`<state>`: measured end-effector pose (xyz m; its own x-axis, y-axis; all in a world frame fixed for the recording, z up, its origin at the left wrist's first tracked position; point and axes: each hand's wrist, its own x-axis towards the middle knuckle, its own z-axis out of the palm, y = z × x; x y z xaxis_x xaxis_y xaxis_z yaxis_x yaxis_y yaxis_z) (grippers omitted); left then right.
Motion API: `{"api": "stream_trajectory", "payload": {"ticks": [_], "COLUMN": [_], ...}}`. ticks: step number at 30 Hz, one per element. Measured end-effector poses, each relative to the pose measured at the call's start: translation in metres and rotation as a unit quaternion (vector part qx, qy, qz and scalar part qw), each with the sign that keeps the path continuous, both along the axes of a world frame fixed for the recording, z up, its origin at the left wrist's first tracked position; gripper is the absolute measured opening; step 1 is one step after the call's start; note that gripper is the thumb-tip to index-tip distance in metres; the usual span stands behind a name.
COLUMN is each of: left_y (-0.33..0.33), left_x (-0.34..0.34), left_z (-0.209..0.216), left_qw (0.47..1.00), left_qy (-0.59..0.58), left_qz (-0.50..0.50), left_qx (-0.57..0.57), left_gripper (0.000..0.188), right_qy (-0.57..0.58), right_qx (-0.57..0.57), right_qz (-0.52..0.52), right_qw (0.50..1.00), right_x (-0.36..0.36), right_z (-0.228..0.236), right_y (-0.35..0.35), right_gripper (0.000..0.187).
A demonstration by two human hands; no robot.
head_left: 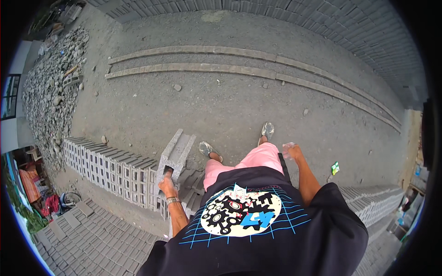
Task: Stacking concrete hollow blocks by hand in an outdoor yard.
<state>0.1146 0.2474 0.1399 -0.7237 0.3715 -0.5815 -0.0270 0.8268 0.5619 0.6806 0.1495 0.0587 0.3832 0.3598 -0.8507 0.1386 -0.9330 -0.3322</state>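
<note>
My left hand (168, 185), with a band at the wrist, grips the near end of a grey concrete block (177, 148), its fingers reaching into a hollow of it. The block is at the end of a long row of stacked hollow blocks (110, 168) on my left; whether it rests on them or is held above them, I cannot tell. My right hand (291, 151) hangs beside my right thigh, away from any block. Its fingers are smeared and pale, so their pose is unclear.
Two long parallel strips (193, 68) lie across the ground ahead. Block stacks (322, 18) line the far side, and another stack (375, 202) stands at right. A stone pile (50, 87) is at far left. A green wrapper (335, 168) lies near my right side.
</note>
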Motion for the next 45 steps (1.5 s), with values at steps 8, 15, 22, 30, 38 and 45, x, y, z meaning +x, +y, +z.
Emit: {"api": "stream_trajectory", "payload": {"ticks": [8, 15, 22, 30, 38, 45], "left_y": [0.119, 0.165, 0.133, 0.085, 0.029, -0.073], "left_x": [0.300, 0.566, 0.842, 1.182, 1.477, 1.763], "left_z": [0.019, -0.025, -0.013, 0.039, 0.102, 0.141], "left_qw": [0.975, 0.895, 0.811, 0.630, 0.342, 0.118], "left_qy": [-0.103, -0.206, -0.202, -0.124, -0.010, 0.004], "left_qz": [-0.187, -0.394, -0.549, -0.767, -0.940, -0.986], "left_qx": [0.067, 0.024, 0.009, 0.008, 0.011, 0.117], "left_gripper": [0.057, 0.057, 0.057, 0.029, 0.053, 0.054], "right_qy": [0.024, -0.062, -0.073, -0.148, -0.328, -0.176], "right_qx": [-0.056, -0.020, 0.119, 0.138, 0.243, 0.431], "right_qz": [-0.375, -0.627, -0.670, -0.605, -0.307, -0.370], "right_qw": [0.925, 0.776, 0.729, 0.770, 0.859, 0.804], "right_x": [0.108, 0.200, 0.346, 0.589, 0.855, 1.059], "right_z": [-0.010, 0.006, 0.031, 0.049, 0.198, 0.156], "right_y": [-0.208, -0.333, -0.322, -0.294, -0.199, -0.244], "right_gripper": [0.031, 0.030, 0.037, 0.063, 0.106, 0.103]}}
